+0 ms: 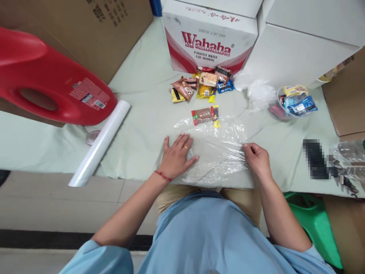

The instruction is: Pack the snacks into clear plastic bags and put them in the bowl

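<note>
A crinkled sheet of clear plastic film (216,152) lies across the front of the table. On its left edge my left hand (178,152) rests flat with fingers spread. The fingers of my right hand (256,158) pinch the film's right edge, with creases running out from that grip. Just behind the film, partly over its far edge, are a brown-and-red wrapped snack (203,115) and a small yellow packet (216,117). Farther back, several wrapped snacks (203,85) sit in a heap before a white and red carton (209,42).
At left, a white roll (99,144) lies beside a large red jug (57,80). Crumpled clear plastic (261,95) and a clear tub (296,102) of snacks stand back right. A phone (316,159), keys (343,177) and clear bottles (352,152) lie right. Below is a green stool (316,224).
</note>
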Demonstrator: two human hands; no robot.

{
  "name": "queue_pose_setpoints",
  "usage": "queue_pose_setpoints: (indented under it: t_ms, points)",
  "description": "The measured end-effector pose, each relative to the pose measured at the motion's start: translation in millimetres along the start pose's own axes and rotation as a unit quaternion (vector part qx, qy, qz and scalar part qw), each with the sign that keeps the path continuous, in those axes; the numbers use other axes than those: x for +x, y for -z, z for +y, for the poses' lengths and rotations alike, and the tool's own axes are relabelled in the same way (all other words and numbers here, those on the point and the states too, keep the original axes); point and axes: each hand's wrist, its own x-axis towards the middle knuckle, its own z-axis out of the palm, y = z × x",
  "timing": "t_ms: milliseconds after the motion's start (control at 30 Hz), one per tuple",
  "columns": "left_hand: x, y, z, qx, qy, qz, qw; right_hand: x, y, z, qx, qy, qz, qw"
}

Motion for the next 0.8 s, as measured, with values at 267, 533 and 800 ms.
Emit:
queue_pose_setpoints:
  t_ms: [267, 533, 800]
  points:
    - [-6, 13, -22, 0.009, -0.05, -0.118, 0.992, 5, 32, 30, -0.133, 0.02, 0.052, 0.99]
    - [-4, 19, -26, -0.03, -0.042, -0.137, 0.989, -38, -7, -45, -0.167, 0.321, -0.05, 0.931]
    - [8, 19, -16, -0.123, 0.072, -0.071, 0.987, -107, -108, -53, -0.191, 0.532, -0.394, 0.725]
